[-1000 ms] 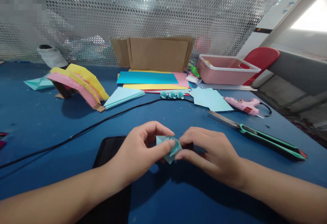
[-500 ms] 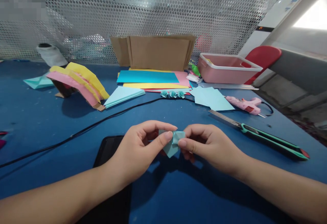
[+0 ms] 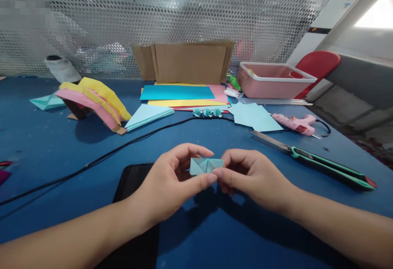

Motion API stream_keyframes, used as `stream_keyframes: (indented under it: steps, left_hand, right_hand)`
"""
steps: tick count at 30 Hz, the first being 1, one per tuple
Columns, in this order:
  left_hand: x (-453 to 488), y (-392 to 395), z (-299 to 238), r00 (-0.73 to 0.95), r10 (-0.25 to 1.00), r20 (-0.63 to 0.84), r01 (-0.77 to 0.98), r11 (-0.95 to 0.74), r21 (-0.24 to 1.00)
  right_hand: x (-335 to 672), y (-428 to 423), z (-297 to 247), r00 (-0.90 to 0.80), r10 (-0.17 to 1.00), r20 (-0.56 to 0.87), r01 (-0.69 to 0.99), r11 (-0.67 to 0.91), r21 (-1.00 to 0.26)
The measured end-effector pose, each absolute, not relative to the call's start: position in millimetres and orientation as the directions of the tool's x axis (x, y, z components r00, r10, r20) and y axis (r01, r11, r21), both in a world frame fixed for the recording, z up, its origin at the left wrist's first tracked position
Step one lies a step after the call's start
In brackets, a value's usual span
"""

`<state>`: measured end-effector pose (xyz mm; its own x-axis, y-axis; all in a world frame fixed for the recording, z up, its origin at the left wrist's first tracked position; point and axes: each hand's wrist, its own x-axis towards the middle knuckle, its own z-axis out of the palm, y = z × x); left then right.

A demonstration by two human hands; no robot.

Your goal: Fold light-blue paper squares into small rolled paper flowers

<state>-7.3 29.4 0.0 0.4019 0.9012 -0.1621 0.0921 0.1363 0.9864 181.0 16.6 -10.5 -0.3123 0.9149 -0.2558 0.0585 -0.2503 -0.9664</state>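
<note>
A small piece of folded light-blue paper (image 3: 205,166) is held between both hands above the blue table, its creased triangles facing me. My left hand (image 3: 176,179) presses its thumb along the paper's lower edge, and its index finger arches over the top. My right hand (image 3: 250,175) pinches the right end between thumb and fingers. Part of the paper's lower side is hidden by the left thumb. Beyond the hands, several light-blue paper roses (image 3: 208,112) stand in a row. A black phone (image 3: 132,220) lies partly under my left forearm.
An open-bladed utility knife (image 3: 331,168) and a pink glue gun (image 3: 294,123) lie at right. Light-blue sheets (image 3: 254,116), folded triangles (image 3: 150,115), a paper-covered arch (image 3: 92,101), cardboard (image 3: 190,62) and a pink basket (image 3: 276,84) stand further back. A black cable (image 3: 123,146) crosses the table.
The left thumb has slid right and down, near the right thumb. The folded paper has turned, so its lower point no longer shows and a flatter creased face does.
</note>
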Motion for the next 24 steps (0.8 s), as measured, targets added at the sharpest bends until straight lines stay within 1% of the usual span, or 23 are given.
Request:
stream_keyframes:
  steps: [4, 7, 12, 14, 16, 19, 21, 22, 24]
  left_hand:
    - [-5.2, 31.8, 0.3, 0.374, 0.906, -0.197, 0.064, 0.187, 0.98]
    - [-5.0, 33.1, 0.2, 0.347, 0.914, -0.209, 0.031, 0.212, 0.977]
    - [-6.4, 31.6, -0.1, 0.429, 0.88, -0.206, -0.008, 0.231, 0.973]
    - [-6.8, 30.8, -0.1, 0.431, 0.882, -0.193, -0.006, 0.216, 0.976]
    - [-7.0, 30.0, 0.3, 0.43, 0.883, -0.188, 0.004, 0.206, 0.978]
    - [-7.2, 28.3, 1.5, 0.475, 0.854, -0.212, 0.043, 0.218, 0.975]
    - [-7.3, 27.1, 2.3, 0.506, 0.827, -0.245, 0.085, 0.235, 0.968]
    - [-7.3, 26.8, 2.6, 0.513, 0.819, -0.258, 0.098, 0.243, 0.965]
    - [-7.0, 26.8, 2.8, 0.517, 0.813, -0.268, 0.096, 0.256, 0.962]
  right_hand:
    - [183.5, 17.4, -10.2, -0.335, 0.913, -0.234, 0.047, -0.232, -0.972]
    - [184.0, 17.8, -10.0, -0.33, 0.919, -0.215, 0.088, -0.197, -0.976]
    - [183.1, 16.8, -8.8, -0.32, 0.927, -0.197, 0.126, -0.165, -0.978]
    - [183.6, 16.3, -8.6, -0.324, 0.925, -0.2, 0.126, -0.167, -0.978]
    - [184.4, 15.9, -8.4, -0.334, 0.921, -0.198, 0.116, -0.169, -0.979]
    - [185.2, 15.7, -7.9, -0.367, 0.915, -0.167, 0.108, -0.136, -0.985]
    - [185.5, 15.8, -7.6, -0.371, 0.922, -0.113, 0.173, -0.051, -0.984]
    - [185.7, 15.9, -7.6, -0.355, 0.933, -0.056, 0.223, 0.026, -0.975]
    - [186.6, 16.1, -7.9, -0.323, 0.937, 0.131, 0.321, 0.239, -0.917]
